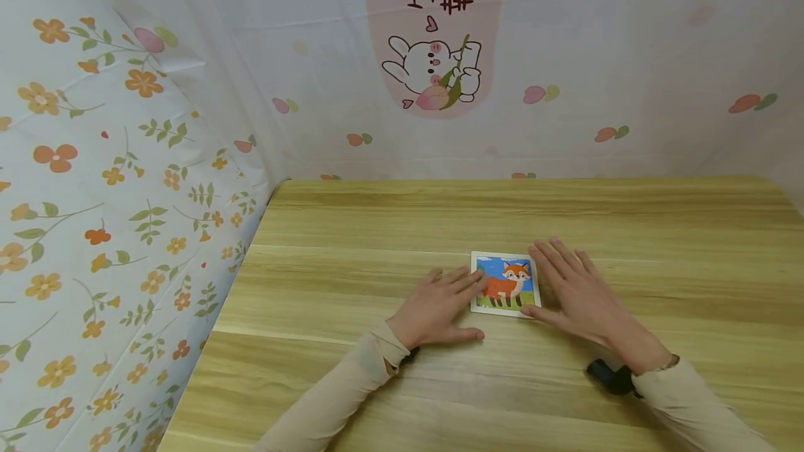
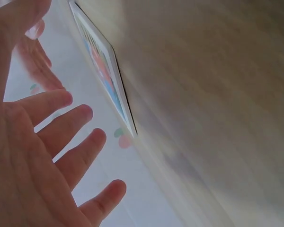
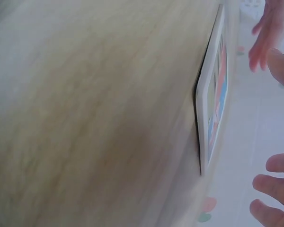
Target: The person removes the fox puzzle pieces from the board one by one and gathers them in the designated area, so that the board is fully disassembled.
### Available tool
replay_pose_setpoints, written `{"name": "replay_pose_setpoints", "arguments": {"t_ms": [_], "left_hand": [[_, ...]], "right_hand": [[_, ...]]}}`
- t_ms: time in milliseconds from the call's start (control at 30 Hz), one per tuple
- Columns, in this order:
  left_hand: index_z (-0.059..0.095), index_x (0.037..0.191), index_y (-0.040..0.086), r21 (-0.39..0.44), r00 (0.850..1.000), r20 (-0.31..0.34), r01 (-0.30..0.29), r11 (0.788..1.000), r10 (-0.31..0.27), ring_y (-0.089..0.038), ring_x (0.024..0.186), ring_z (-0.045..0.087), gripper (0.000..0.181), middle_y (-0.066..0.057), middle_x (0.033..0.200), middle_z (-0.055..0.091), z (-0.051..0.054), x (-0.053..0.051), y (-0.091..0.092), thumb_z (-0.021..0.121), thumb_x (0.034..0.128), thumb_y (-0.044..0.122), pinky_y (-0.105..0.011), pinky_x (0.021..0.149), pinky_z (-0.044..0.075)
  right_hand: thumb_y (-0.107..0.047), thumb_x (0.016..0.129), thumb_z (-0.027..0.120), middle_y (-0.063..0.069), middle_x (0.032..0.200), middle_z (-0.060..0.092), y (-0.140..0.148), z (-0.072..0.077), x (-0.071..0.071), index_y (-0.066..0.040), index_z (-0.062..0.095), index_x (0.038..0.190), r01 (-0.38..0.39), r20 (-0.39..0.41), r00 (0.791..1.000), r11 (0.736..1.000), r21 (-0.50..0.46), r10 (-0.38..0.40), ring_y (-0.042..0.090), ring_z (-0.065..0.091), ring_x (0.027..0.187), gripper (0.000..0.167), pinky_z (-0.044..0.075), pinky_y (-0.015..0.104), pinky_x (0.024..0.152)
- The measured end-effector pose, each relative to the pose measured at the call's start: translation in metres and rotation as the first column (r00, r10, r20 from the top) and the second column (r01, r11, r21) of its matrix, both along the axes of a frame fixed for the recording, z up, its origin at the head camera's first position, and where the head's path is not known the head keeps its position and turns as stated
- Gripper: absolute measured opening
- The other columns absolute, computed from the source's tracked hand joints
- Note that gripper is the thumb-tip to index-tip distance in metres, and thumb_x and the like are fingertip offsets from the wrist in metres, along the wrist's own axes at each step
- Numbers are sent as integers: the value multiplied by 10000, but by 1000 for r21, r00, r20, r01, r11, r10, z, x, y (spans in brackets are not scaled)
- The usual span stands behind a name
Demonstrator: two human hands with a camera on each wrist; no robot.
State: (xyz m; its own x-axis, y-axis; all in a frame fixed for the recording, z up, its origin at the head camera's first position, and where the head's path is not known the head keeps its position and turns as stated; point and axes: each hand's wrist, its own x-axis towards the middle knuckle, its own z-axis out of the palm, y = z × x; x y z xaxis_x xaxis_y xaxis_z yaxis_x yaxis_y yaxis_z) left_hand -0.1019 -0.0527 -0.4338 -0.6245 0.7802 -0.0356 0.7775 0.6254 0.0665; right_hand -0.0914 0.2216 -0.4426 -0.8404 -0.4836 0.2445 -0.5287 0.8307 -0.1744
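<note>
A small, flat fox picture board [image 1: 507,286] with a white raised border lies on the wooden table. It shows an orange fox on blue and green. My left hand [image 1: 440,305] is at its left side, fingers spread and fairly straight, fingertips over the left edge in the head view. My right hand [image 1: 578,295] is at the right side, fingers extended, thumb near the lower right corner. Both wrist views show the fingers raised above the table, apart from the board [image 2: 109,59]. Neither hand grips anything. In the right wrist view the board [image 3: 206,99] lies flat.
The wood-grain table [image 1: 352,229] extends around the board on every side. Behind it hangs a white cloth [image 1: 301,61] with a rabbit print, and at the left a flower-patterned cloth [image 1: 119,215]. A dark wrist device [image 1: 609,377] sits under the right wrist.
</note>
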Motion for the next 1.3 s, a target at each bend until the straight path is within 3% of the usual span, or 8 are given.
{"name": "replay_pose_setpoints", "arguments": {"t_ms": [433, 667, 933, 1067, 1300], "left_hand": [[297, 1478, 208, -11, 999, 30, 45, 999, -45, -169, 1352, 284, 739, 36, 1491, 299, 0, 0, 7, 505, 877, 585, -447, 1022, 313], [364, 1449, 157, -18, 998, -3, 63, 998, -63, -180, 1317, 350, 625, -6, 1467, 351, -2, 0, 13, 513, 927, 466, -416, 987, 363], [462, 1394, 151, -33, 997, -51, 47, 998, -49, -181, 1271, 409, 498, 1, 1410, 438, -3, -3, 19, 534, 946, 356, -382, 943, 413], [526, 1344, 147, -7, 997, -68, 39, 999, -39, -181, 1230, 456, 439, 3, 1365, 490, -4, -4, 23, 582, 930, 281, -326, 932, 428], [584, 1287, 137, 68, 999, -43, 21, 997, -18, -184, 1190, 495, 401, 2, 1317, 536, -5, -5, 24, 630, 900, 231, -274, 919, 432]], "right_hand": [[-458, 794, 690, 221, 1340, 454, -10, 3, -3, 29, 421, 1365, -57, -16, 998, 996, -72, 56, 399, 367, 1251, 798, 239, 567, 1010], [-268, 819, 711, 241, 1202, 546, -15, 1, -8, 50, 454, 1328, -70, -28, 997, 989, -130, 67, 402, 479, 1127, 653, 305, 561, 952], [-197, 815, 718, 254, 1166, 566, -21, -1, -14, 73, 450, 1318, -49, -3, 999, 987, -151, 49, 418, 503, 1092, 631, 324, 559, 944], [-202, 813, 723, 245, 1153, 578, -23, -3, -16, 74, 452, 1312, -53, -2, 999, 987, -154, 53, 409, 520, 1077, 632, 336, 555, 940], [-210, 823, 713, 225, 1131, 590, -25, -2, -17, 51, 478, 1302, -46, 23, 998, 987, -156, 50, 396, 530, 1063, 594, 351, 557, 925]]}}
